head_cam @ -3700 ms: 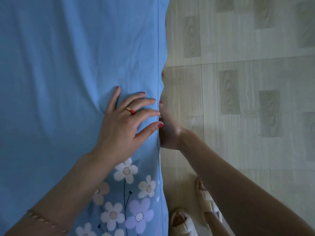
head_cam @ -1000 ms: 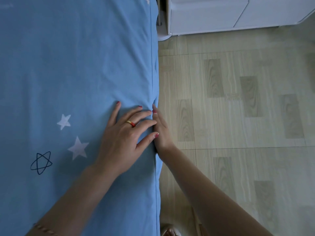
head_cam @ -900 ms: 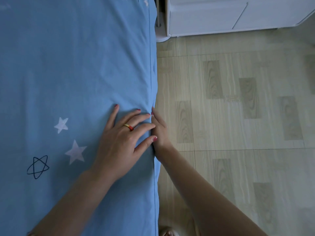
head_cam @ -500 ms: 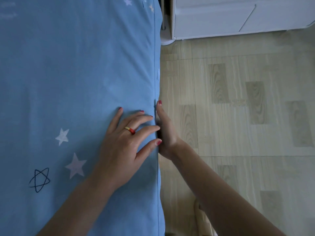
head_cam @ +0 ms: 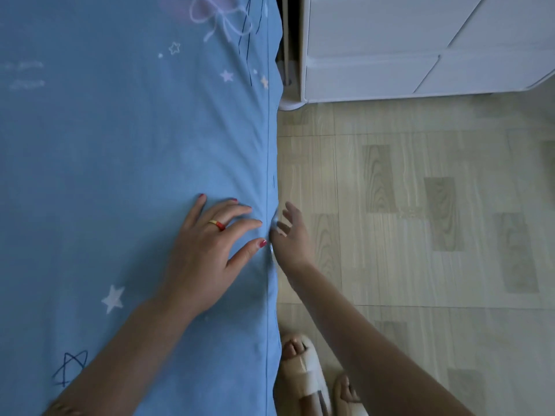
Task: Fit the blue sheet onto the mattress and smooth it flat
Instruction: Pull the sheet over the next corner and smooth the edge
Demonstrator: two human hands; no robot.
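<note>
Covering the bed beside the tiled floor (head_cam: 420, 235) and white drawers (head_cam: 390, 55), the blue sheet (head_cam: 120, 175) bears the flat left hand (head_cam: 207, 250) (fingers spread), while the right hand (head_cam: 292, 235) hangs loosely open at its edge, holding nothing.

Floor (head_cam: 420, 205): pale wood-grain tiles with darker grey-brown rectangular insets, grout lines visible, surface evenly lit and slightly glossy. White cabinet (head_cam: 405, 46) stands at the far end of the floor, with panel seams across its face (drawers or doors, cannot tell which). A narrow dark gap (head_cam: 283, 40) separates its left side from the bed. Lighting is soft and dim, with no hard shadows.
</note>
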